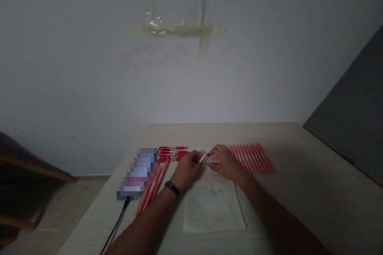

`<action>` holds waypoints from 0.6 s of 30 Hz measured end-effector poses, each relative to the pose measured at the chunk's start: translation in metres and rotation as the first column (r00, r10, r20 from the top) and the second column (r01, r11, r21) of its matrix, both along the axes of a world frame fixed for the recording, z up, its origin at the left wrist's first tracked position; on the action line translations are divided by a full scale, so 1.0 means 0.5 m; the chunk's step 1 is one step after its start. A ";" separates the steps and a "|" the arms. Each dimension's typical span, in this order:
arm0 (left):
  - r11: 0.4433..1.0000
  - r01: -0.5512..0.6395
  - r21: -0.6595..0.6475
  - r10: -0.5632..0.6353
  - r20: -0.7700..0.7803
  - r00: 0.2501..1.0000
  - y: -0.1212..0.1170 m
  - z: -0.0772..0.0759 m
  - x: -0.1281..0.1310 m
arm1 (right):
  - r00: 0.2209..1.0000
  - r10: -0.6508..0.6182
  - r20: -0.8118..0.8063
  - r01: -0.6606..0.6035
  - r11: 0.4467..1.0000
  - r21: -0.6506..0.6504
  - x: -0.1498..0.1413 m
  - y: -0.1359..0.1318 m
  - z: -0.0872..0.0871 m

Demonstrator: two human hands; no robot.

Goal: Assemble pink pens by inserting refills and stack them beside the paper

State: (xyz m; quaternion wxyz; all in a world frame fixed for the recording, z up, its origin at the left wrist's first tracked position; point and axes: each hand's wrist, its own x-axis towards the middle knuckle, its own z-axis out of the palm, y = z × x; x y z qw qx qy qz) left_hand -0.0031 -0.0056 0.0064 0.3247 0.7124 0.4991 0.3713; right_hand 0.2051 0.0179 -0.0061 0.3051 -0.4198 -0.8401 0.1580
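A small pink and white pen [204, 157] slants up between my two hands above the top of a pale sheet [214, 215]. My left hand [190, 167], with a dark band on its wrist, pinches the lower end. At the upper end, the fingertips of my right hand [224, 161] close on the pen. Scribble marks cover the upper part of the sheet. Just right of my right hand lies a neat slanted row of pink pens [253, 158]. Red pens with clear barrels [172, 153] lie beyond my left hand.
Several longer pink pens [152, 187] lie to the left of my left forearm. Beside them is a blurred-out phone [139, 173] with a black cable [119, 219]. A wall [221, 95] rises behind the wooden table [299, 207]. Wooden furniture [36, 167] stands at the far left.
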 end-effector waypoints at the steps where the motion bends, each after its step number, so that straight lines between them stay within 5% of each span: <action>1: 1.000 -0.003 0.007 0.003 0.000 1.000 0.001 0.000 0.000 | 1.000 0.003 -0.002 -0.003 1.000 0.001 0.001 0.000 -0.001; 18: 0.997 -0.018 0.071 0.025 -0.094 0.995 -0.001 -0.006 -0.003 | 0.995 -0.039 -0.096 0.041 0.999 0.018 0.013 0.002 0.010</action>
